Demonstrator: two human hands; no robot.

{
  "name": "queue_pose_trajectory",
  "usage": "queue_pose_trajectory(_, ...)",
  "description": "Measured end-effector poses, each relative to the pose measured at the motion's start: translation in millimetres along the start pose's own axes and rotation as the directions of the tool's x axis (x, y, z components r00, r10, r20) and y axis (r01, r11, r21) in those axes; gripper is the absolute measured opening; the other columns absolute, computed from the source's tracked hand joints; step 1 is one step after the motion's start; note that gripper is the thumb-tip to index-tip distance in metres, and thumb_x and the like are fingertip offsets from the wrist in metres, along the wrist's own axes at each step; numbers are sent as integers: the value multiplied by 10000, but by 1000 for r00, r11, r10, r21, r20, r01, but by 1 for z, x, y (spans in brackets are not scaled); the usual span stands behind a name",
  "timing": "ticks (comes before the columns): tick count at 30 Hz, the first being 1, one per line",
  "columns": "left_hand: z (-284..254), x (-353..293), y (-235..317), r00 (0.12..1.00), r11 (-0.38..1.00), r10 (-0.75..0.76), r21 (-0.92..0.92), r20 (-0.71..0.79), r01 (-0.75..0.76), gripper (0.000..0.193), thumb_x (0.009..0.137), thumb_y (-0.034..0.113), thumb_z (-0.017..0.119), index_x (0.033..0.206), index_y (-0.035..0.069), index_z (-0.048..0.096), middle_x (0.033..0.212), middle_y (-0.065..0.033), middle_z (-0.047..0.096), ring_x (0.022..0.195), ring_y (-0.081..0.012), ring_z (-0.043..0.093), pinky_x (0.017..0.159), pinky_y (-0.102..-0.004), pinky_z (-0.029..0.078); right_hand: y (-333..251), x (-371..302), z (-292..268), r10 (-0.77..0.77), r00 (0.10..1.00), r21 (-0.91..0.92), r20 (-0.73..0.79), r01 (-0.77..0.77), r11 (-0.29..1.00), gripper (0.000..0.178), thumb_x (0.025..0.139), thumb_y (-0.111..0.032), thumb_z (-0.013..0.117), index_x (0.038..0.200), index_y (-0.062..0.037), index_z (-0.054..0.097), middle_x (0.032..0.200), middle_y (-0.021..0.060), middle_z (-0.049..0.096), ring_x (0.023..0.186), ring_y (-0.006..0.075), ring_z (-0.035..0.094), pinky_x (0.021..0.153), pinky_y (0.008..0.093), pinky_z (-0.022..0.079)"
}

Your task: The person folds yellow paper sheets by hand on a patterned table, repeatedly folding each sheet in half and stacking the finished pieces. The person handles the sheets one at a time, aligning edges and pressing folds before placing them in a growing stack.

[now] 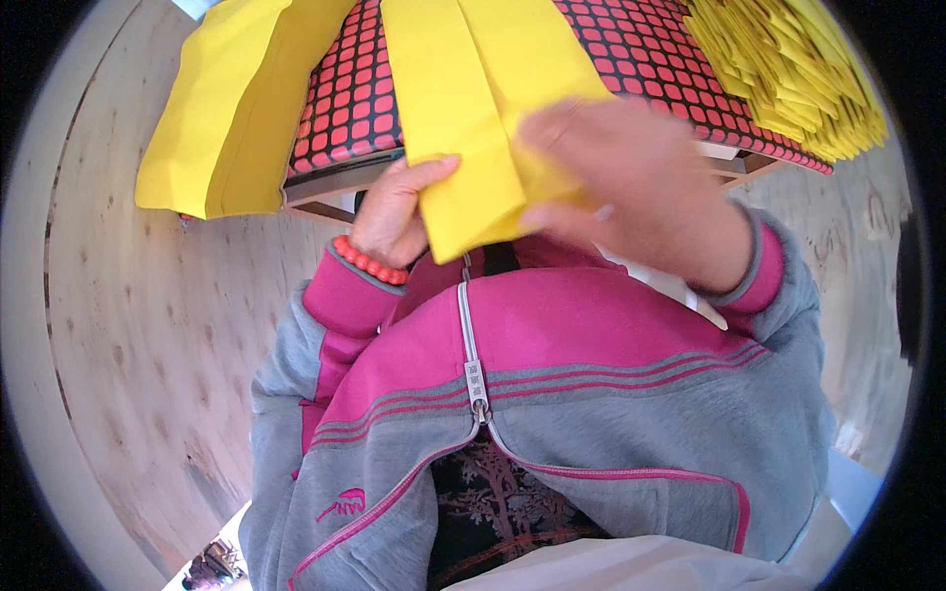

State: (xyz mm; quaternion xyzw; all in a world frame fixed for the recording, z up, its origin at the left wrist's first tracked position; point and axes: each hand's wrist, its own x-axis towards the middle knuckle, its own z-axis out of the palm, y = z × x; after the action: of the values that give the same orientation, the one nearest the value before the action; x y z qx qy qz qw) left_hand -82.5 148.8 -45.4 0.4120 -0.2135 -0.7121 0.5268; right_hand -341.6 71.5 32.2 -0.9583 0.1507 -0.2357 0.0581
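At 12 o'clock from the middle of the view, a folded yellow cloth lay lengthwise over the checked red-and-black tabletop, its near end brought past the edge towards your lap, seemingly so both sides came within reach. From 11 o'clock, your left hand grasped its left margin, thumb on top and fingers curled partly out of sight beneath, probably to steady it. At 2 o'clock, your right hand spread across the opposite side, perhaps to guide or flatten the fold; blur left it impossible to tell whether those fingers pinched the fabric. Another yellow piece overhung the table at 10 o'clock, while a thick yellow stack sat farther out at 2 o'clock, apparently spaced to leave the middle for your hands. Your grey-and-magenta jacket bulged up close to the cloth's near end from 6 o'clock, and your right hand hid much of the right margin. A red bead bracelet circled your left wrist.
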Motion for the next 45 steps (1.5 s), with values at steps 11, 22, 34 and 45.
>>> queue_pose_trajectory(11, -28, -35, 46, 981, 997, -72, -6, 178, 75, 537, 957, 13, 607, 1472, -29, 461, 1424, -165, 592, 1256, -264, 629, 1079, -378, 508, 85, -4, 60, -127, 938, -154, -323, 80, 985, 507, 798, -207, 786, 1259, -91, 610, 1323, 128, 657, 1289, 352, 589, 1059, 467, 483)
queue_pose_trajectory(22, -35, 106, 178, 925, 359, -289, 923, 248, -136, 592, 890, 175, 763, 1394, -53, 553, 1292, -85, 674, 1163, -143, 626, 1031, -296, 490, 85, 10, 74, -253, 920, -251, -298, 181, 951, 228, 823, -187, 659, 1010, -64, 612, 1137, 114, 697, 1121, 296, 671, 925, 407, 544)
queue_pose_trajectory(34, -15, 140, 138, 878, -561, 26, 734, 477, -382, 470, 980, 205, 643, 1410, 25, 578, 1373, -209, 633, 1260, -329, 621, 1075, -388, 479, 51, 59, 95, 39, 976, -92, -215, -60, 994, 123, 838, -149, 609, 917, -58, 633, 845, 129, 669, 828, 311, 708, 673, 422, 552)
queue_pose_trajectory(45, -6, -1, 69, 829, -492, 341, 835, 443, -244, 581, 855, 325, 779, 1316, 10, 619, 1311, -224, 652, 1190, -397, 631, 991, -425, 521, 88, 43, 63, 68, 996, -52, -62, -72, 996, 114, 822, -96, 645, 925, -70, 604, 836, 154, 646, 811, 390, 676, 680, 489, 540)
